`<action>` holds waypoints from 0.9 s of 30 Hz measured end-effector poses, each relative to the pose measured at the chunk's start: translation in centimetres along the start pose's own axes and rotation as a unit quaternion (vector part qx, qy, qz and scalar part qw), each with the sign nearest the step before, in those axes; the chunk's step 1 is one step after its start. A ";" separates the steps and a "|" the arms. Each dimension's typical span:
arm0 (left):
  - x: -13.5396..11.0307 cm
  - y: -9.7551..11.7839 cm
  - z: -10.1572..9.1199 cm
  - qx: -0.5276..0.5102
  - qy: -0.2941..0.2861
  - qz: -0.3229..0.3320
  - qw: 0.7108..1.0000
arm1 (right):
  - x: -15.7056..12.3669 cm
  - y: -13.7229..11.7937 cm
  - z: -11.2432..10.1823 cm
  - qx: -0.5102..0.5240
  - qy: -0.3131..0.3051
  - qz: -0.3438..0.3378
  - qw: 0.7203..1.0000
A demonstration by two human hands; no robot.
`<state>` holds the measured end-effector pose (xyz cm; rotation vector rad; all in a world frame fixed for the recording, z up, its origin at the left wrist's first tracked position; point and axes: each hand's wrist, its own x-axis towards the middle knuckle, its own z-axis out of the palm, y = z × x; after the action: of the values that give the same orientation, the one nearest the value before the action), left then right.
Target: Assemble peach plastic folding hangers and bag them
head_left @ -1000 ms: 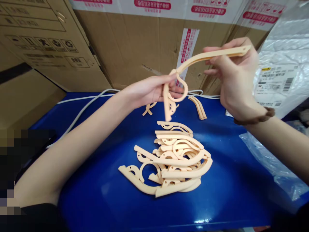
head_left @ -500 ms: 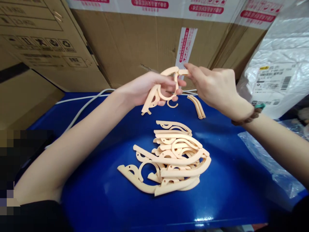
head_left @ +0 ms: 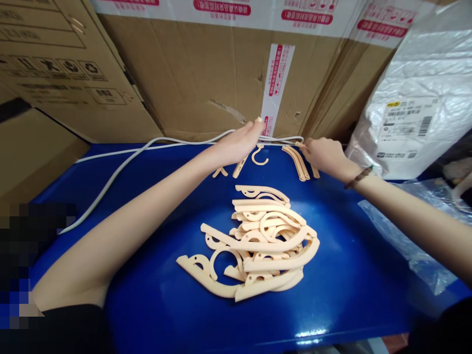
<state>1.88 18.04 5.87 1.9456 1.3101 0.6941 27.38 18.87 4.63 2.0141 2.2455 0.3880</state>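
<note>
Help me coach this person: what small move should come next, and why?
Probably loosen the right hand from the cream, curved, plastic-looking strip at its fingertips: that strip's lower end seems to rest on the glossy blue tabletop, beside similar cream curved strips.

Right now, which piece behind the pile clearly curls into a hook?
The hook left of the strips: it curls round; they bend only slightly.
</note>
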 end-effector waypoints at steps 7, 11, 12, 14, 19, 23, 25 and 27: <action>-0.1 1.5 1.2 -0.061 0.017 0.011 0.998 | -0.9 -2.0 -1.5 0.098 0.069 -0.015 0.993; 0.1 2.4 2.0 -0.185 0.030 -0.015 0.982 | -2.0 -4.0 -3.5 0.461 -0.011 -0.082 0.883; 0.1 2.5 1.9 -0.198 0.031 -0.016 0.980 | -2.2 -4.3 -3.9 0.526 -0.025 -0.095 0.845; -0.1 2.3 1.3 -0.198 0.038 0.005 0.980 | -2.5 -4.4 -4.5 0.591 -0.017 -0.107 0.800; -1.2 1.5 -1.3 -0.106 0.049 0.101 0.988 | -1.9 -2.5 -5.8 0.507 0.110 -0.137 0.844; -1.6 1.1 -1.4 0.018 0.103 0.181 0.978 | -1.3 -2.0 -6.6 0.260 0.203 -0.187 0.925; -1.6 0.6 -0.7 0.102 0.166 0.206 0.959 | -1.1 -2.2 -6.6 0.200 0.186 -0.199 0.941; -1.3 -0.1 0.1 0.164 0.201 0.205 0.944 | -0.9 -2.4 -6.2 0.279 0.121 -0.203 0.931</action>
<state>1.45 16.79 5.70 2.4817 1.3274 1.1923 23.71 16.99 9.86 1.6810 3.1230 -0.0622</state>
